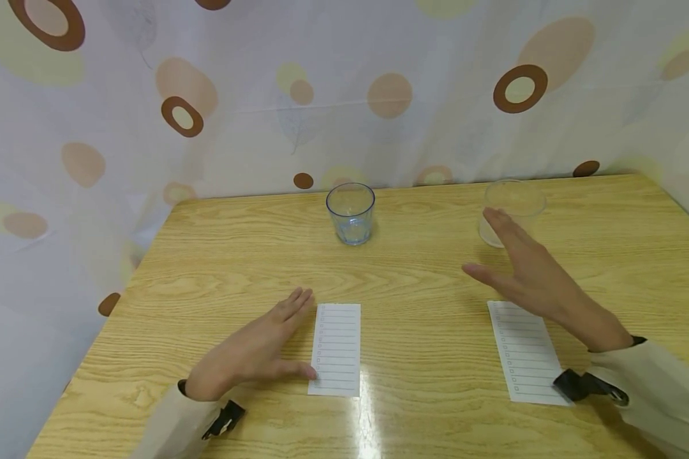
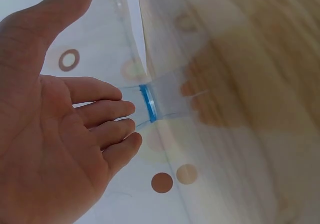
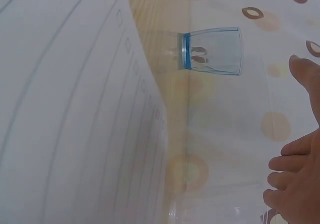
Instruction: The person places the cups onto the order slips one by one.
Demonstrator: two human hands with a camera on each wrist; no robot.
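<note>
The clear cup [image 1: 519, 199] stands right of the blue cup [image 1: 353, 220]. A lined paper [image 1: 340, 347] lies nearer than the blue cup. The left hand [image 1: 258, 350], nearer and left of that cup, is spread and empty. The right hand [image 1: 533, 275], to its right, is too. Both cups stand on a wooden table [image 1: 425, 357].

head cam looks forward and down over the table [image 1: 235, 248], 2 wrist cams sit low and close, kinda sideways, facing the spotty cloth [image 1: 264, 57], all 3 catch the bluish glass [image 1: 353, 224]
</note>
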